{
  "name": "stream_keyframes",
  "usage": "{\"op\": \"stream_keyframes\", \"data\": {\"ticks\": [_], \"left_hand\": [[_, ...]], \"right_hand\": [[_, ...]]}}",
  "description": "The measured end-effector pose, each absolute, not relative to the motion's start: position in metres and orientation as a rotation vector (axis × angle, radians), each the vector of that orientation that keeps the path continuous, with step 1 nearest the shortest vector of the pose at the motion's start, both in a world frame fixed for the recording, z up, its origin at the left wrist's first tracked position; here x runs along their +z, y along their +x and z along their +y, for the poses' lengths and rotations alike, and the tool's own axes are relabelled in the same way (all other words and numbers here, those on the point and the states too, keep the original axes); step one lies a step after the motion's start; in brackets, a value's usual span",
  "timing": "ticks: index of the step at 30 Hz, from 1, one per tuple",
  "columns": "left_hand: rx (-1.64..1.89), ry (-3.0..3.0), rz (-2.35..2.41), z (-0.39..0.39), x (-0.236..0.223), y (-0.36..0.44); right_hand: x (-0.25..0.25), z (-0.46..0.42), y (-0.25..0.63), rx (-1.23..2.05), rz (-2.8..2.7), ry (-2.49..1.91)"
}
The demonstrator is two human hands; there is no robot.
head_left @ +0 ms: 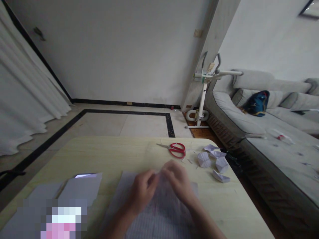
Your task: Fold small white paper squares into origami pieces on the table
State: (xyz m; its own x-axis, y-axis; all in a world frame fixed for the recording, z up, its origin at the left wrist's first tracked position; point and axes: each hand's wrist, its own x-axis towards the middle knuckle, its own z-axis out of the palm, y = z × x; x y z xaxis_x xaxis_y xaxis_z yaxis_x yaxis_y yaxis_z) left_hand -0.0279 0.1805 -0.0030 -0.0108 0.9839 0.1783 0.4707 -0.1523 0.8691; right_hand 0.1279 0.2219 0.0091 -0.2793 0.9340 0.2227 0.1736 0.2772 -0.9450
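Note:
A large sheet of lined paper (157, 219) lies spread at the near side of the wooden table, under my forearms. At its far edge my left hand (146, 189) is closed in a pinch, thumb against fingers. My right hand (178, 179) is closed close beside it, and the fingertips of both hands nearly meet on the paper. Motion blur and my fingers hide the exact fold or edge held there. Just beyond my hands rest red-handled scissors (177, 150), blades pointing left. Several small folded paper pieces (204, 159) are grouped to the right of my right hand.
On the table's left are pale sheets (82, 189) with a phone-like glossy edge (86, 176), partly behind a pixelated patch. Small paper scraps lie near the scissors. Past the table (119, 149) stand a white exercise machine (203, 96) and a grey sofa (249, 119) with a blue bag (258, 103).

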Motion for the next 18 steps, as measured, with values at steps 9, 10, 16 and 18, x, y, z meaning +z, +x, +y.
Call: {"op": "stream_keyframes", "data": {"ticks": [9, 10, 16, 18], "left_hand": [[1.207, 1.612, 1.517, 0.1812, -0.0035, -0.0285], [1.223, 1.603, 1.519, 0.181, -0.0034, -0.0285], [1.277, 1.515, 1.506, 0.1812, -0.0012, -0.028], [1.278, 1.504, 1.499, 0.1829, -0.0022, -0.0286]], "right_hand": [[0.0053, 0.222, 0.1226, 1.244, -1.515, -0.982], [0.0045, 0.2217, 0.1217, 1.247, -1.509, -0.979], [0.0018, 0.2203, 0.1185, 1.235, -1.526, -0.968], [0.0016, 0.2202, 0.1181, 1.231, -1.518, -0.968]]}}
